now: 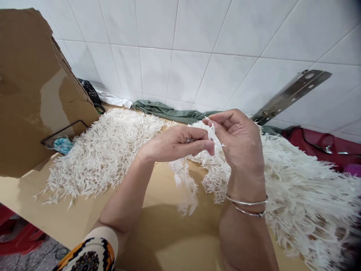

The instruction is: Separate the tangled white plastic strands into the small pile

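Note:
Near the middle of the head view, my left hand (pixel 180 143) pinches a strand of white frilly pieces (pixel 186 188), which hangs below it over the table. My right hand (pixel 239 139), with two thin bangles at the wrist, holds the upper end of the same white strand between thumb and fingertips, just right of my left fingers. A heap of short white pieces (pixel 107 150) lies to the left. Another heap of longer white strands (pixel 304 192) spreads to the right, partly behind my right arm.
A cardboard box (pixel 25 94) stands at the left on the tan tabletop (pixel 160 233). Green cloth (pixel 169 113) runs along the tiled wall. A metal strip (pixel 290 96) leans at the right near a red bag (pixel 313 146). A red stool (pixel 22 237) is at lower left.

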Motion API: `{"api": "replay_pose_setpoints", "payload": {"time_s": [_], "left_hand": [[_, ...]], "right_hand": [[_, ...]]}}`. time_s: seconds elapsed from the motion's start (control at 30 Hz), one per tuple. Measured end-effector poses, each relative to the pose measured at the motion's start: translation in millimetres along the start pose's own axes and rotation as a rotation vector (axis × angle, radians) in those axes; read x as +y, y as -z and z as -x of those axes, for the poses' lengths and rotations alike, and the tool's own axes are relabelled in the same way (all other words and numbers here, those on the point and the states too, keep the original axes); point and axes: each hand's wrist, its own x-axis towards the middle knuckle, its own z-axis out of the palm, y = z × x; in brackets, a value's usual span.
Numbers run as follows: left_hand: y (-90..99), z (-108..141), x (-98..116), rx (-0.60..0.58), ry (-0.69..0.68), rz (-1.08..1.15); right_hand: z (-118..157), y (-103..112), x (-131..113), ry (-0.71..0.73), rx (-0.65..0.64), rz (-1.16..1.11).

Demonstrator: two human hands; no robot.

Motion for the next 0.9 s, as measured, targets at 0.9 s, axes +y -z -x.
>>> {"api": "replay_pose_setpoints", "payload": {"time_s": [0.9], "left_hand": [[6.0,7.1,1.5,-0.055,-0.08,0.099]], "right_hand": [[-3.8,5.3,2.4,0.092,0.244,0.419]]}}
